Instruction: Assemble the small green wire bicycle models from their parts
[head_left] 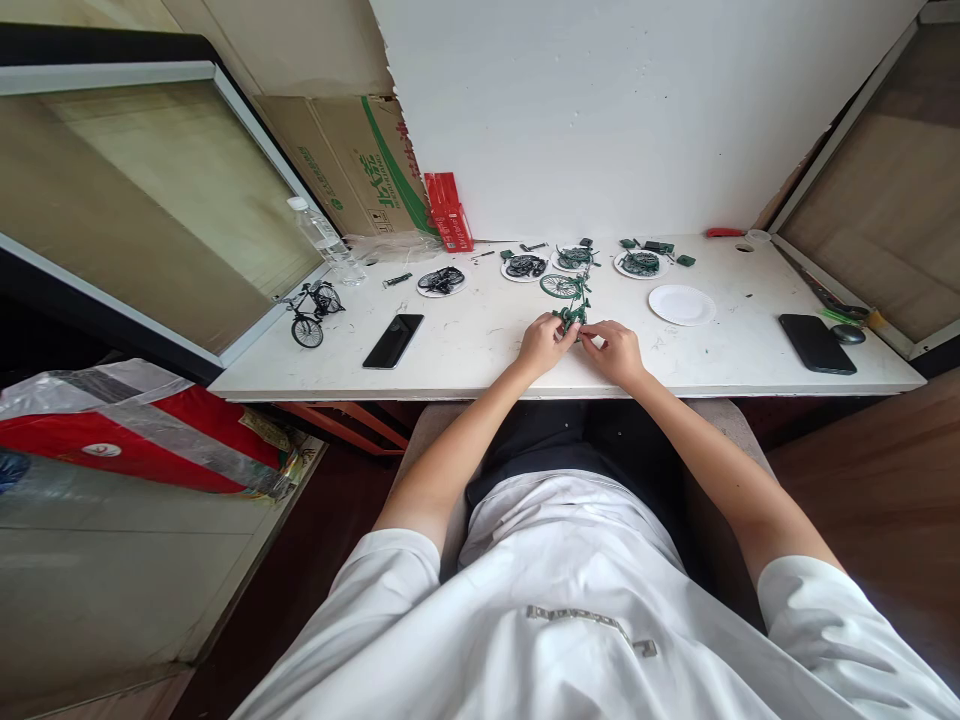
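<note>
Near the front edge of the white table, my left hand [547,345] is closed on the lower part of a small green model bicycle [576,300]. Its one clearly visible wheel points away from me, to the upper left. My right hand [613,352] meets the left at the near end of the model, thumb and fingers pinched together; whatever lies between those fingertips is too small to name. Just beyond the model, a white plate [555,262] bears green bicycle parts [576,257]. To the right is a bare white plate [682,305].
A black model bicycle [313,312] stands at the left, near a plastic bottle [326,240]. One phone [394,341] lies left of my hands, another [817,343] at the far right beside pliers [821,292]. More plates with parts and a red box [449,212] are along the back.
</note>
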